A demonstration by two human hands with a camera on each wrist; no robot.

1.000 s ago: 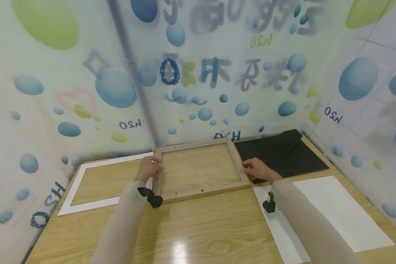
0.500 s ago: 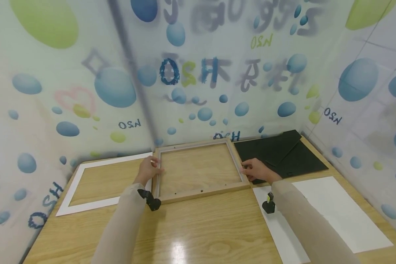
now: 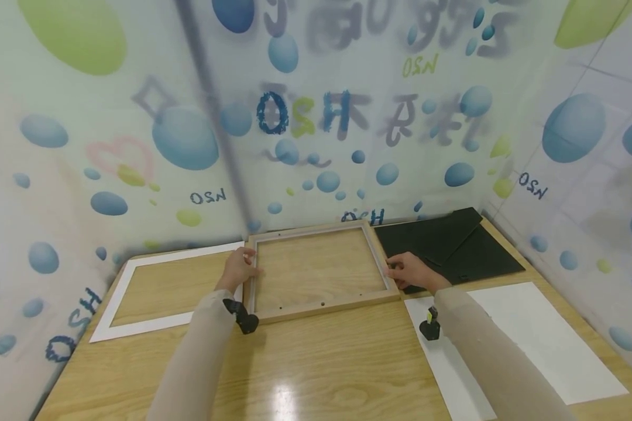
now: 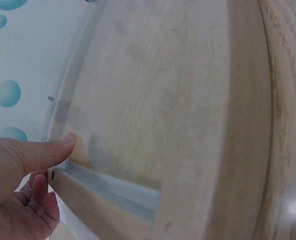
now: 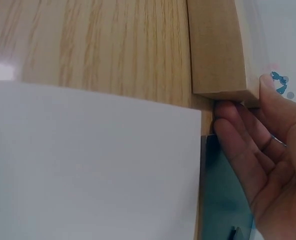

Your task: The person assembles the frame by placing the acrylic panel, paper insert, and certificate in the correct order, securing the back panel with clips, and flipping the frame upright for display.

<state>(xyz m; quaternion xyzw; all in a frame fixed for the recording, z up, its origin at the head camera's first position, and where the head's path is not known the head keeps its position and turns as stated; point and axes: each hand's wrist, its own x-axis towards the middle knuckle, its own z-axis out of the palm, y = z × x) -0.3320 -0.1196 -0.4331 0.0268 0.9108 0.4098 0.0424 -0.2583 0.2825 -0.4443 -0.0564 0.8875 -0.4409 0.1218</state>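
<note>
A light wooden picture frame (image 3: 305, 311) lies at the back of the table, its pale inner ledge facing up and small dark holes along its front rail. Reflections in the left wrist view show on a clear pane (image 4: 153, 100) inside it. My left hand (image 3: 237, 270) grips the left rail, thumb over the top and fingers curled at the outer side. On the opposite rail, my right hand (image 3: 412, 271) holds on the same way. In the right wrist view its thumb presses the frame's corner (image 5: 220, 55) from above, with fingertips tucked at the underside.
Left of the frame lies a white mat border (image 3: 142, 330) with a rectangular opening. A black backing board (image 3: 484, 248) with a stand flap rests at the back right. Nearer on the right is a white sheet (image 3: 548, 345). A patterned curtain-like wall closes off the table's back.
</note>
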